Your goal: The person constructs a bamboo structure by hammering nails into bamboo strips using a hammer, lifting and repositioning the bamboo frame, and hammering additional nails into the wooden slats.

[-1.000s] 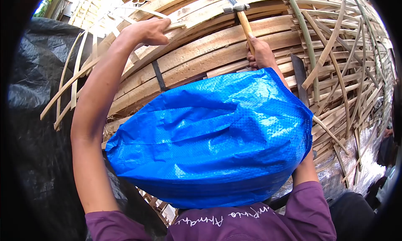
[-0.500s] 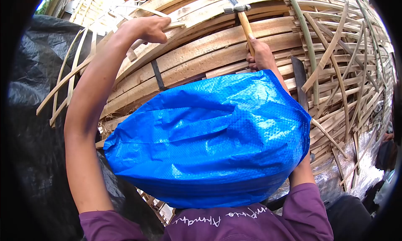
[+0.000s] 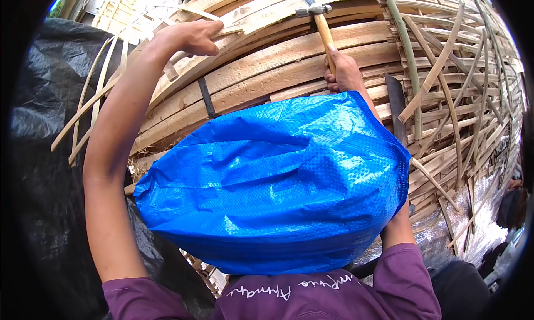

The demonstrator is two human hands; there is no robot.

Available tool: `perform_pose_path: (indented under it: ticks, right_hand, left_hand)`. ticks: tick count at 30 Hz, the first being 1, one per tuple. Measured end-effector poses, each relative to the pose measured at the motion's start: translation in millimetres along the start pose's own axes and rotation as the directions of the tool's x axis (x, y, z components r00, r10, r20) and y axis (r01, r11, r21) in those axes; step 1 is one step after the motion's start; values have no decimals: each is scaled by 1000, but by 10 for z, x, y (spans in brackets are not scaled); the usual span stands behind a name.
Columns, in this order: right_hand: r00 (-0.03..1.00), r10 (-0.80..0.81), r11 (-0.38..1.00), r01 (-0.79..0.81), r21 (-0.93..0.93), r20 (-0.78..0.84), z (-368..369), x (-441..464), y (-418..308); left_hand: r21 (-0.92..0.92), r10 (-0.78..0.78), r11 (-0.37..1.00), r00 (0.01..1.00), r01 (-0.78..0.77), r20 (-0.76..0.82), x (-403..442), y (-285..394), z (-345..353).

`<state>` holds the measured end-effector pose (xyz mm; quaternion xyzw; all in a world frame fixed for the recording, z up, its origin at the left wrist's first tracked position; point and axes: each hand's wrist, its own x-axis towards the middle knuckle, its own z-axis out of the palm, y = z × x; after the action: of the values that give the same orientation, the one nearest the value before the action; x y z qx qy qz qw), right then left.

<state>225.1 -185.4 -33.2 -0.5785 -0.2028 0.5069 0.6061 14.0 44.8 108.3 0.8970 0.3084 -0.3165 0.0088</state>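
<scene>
Little changed: right hand (image 3: pixel 347 70) remains clamped on 1 hammer (image 3: pixel 324 33), its head beyond the fist, over split slats (image 3: pixel 253 78). Left hand (image 3: pixel 194 37), fingers bent, is at 1 pale strip (image 3: pixel 230 32); closure cannot be told. Blue woven plastic (image 3: pixel 267 181) lies bodyward of both.

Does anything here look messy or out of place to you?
The crumpled blue sheet stands out: it bulges between the forearms, hiding what's behind it. On the right, loose strips cross at odd angles, unlike the more orderly slats below the hammer. I see no obvious spill.
</scene>
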Motion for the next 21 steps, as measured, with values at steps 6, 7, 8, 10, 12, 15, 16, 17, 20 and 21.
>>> perform_pose_path:
  ticks: [6,7,8,10,12,15,16,17,20,21]
  right_hand:
    - [1000,21,1000,-21,10,-6,-2,16,5]
    - [1000,22,999,-22,25,-12,4,1,-2]
    - [1000,17,1000,-17,23,-14,7,-12,-13]
    - [1000,23,998,-23,50,-1,13,-14,-13]
    - [1000,-6,999,5,43,10,15,2,-1]
    - [999,-28,999,28,21,20,-17,10,29]
    - [999,-32,999,32,8,22,-13,21,19]
    - [1000,-22,1000,21,15,22,-14,21,15]
    - [999,25,999,-26,36,21,-7,5,-11]
    - [999,27,999,-27,33,20,-18,8,-11]
  left_hand:
    - [-162,34,983,959,-83,-282,-144,39,284]
    - [-191,9,979,950,-72,-311,-155,53,337]
    - [-190,11,979,948,-74,-317,-137,57,404]
    - [-263,-55,963,919,-54,-391,-121,82,518]
    - [-274,-107,962,918,-2,-382,-98,106,605]
    - [-327,-155,945,887,4,-436,-98,129,666]
    - [-348,-175,937,881,13,-439,-104,136,653]
    - [-370,-196,929,876,22,-440,-112,144,645]
    - [-401,-239,916,837,26,-492,-107,178,730]
    - [-404,-239,915,837,25,-491,-105,182,729]
